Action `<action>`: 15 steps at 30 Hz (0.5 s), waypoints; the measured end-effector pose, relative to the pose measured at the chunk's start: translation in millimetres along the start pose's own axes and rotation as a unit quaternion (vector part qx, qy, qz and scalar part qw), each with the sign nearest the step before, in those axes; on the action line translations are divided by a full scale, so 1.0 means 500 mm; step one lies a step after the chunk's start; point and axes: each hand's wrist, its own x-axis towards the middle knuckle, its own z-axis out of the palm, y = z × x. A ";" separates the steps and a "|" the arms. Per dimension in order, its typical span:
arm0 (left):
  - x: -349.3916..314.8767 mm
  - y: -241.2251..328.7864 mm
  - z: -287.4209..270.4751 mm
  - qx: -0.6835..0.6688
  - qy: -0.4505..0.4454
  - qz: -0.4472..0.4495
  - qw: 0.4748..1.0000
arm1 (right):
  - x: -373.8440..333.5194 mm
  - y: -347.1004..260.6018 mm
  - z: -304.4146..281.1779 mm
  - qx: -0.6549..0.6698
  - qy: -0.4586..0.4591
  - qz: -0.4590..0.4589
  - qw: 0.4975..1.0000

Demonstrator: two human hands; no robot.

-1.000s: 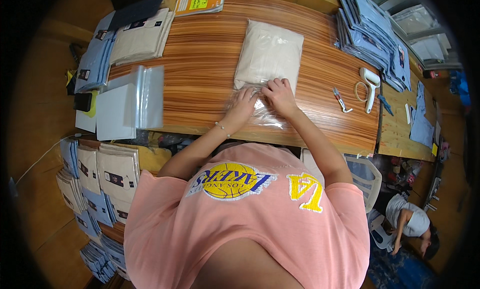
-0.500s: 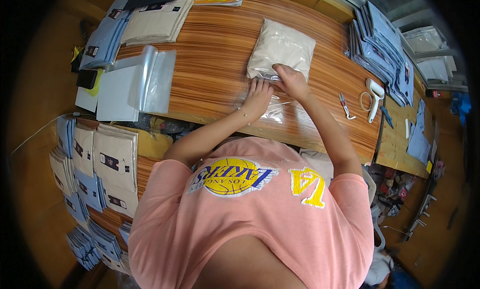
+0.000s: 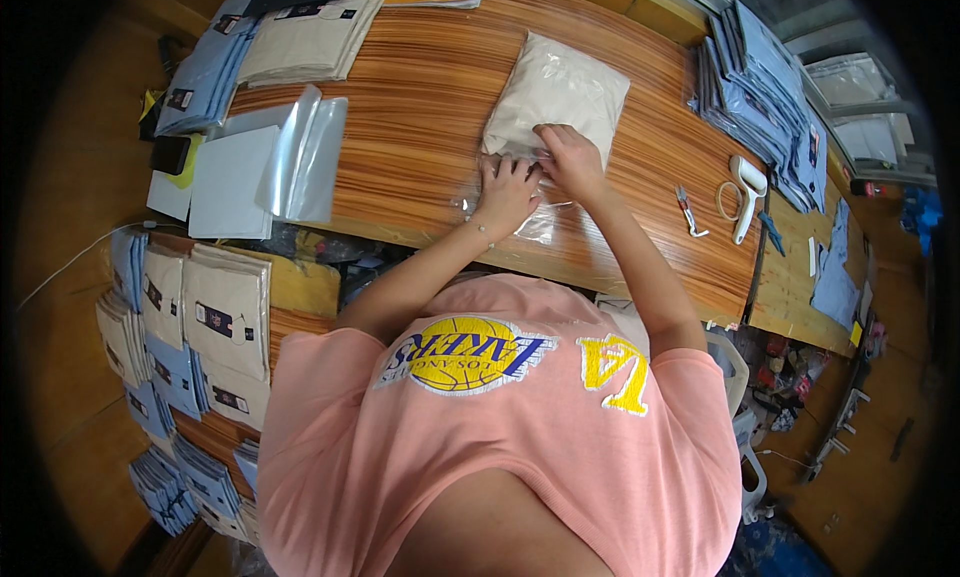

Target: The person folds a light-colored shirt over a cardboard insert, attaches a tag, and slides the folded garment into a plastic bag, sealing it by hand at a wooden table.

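Note:
A cream folded garment [image 3: 565, 89] lies on the wooden table inside a clear plastic bag [image 3: 542, 225], whose loose end spreads toward me. My left hand [image 3: 508, 195], with a beaded bracelet at its wrist, presses on the bag just below the garment, fingers spread. Beside it, my right hand [image 3: 574, 163] has its fingers bent in a pinch at the bag's near edge. The plastic under the fingertips is partly hidden.
To the left are clear plastic sleeves [image 3: 318, 162], a white sheet [image 3: 232, 182] and packed cream garments [image 3: 300, 42]. On the right lie thread snips [image 3: 686, 209], a white lint roller [image 3: 747, 197] and stacked blue garments [image 3: 750, 97]. More packed garments [image 3: 228, 322] fill a lower surface.
My left hand has shifted slightly left, its fingers spreading over the plastic. My right hand has moved a little left and toward me, and the bag's near left corner has shifted.

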 end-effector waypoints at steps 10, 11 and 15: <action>-0.142 -0.047 -0.046 -0.002 -0.053 -0.045 0.998 | -0.040 -0.014 0.060 0.011 0.038 0.080 0.996; -0.160 -0.065 -0.059 -0.036 -0.057 -0.054 0.996 | -0.035 -0.042 0.053 -0.027 0.047 0.074 0.996; -0.151 -0.088 -0.161 -0.136 -0.124 -0.157 0.970 | -0.072 -0.138 0.080 -0.040 0.131 0.044 0.990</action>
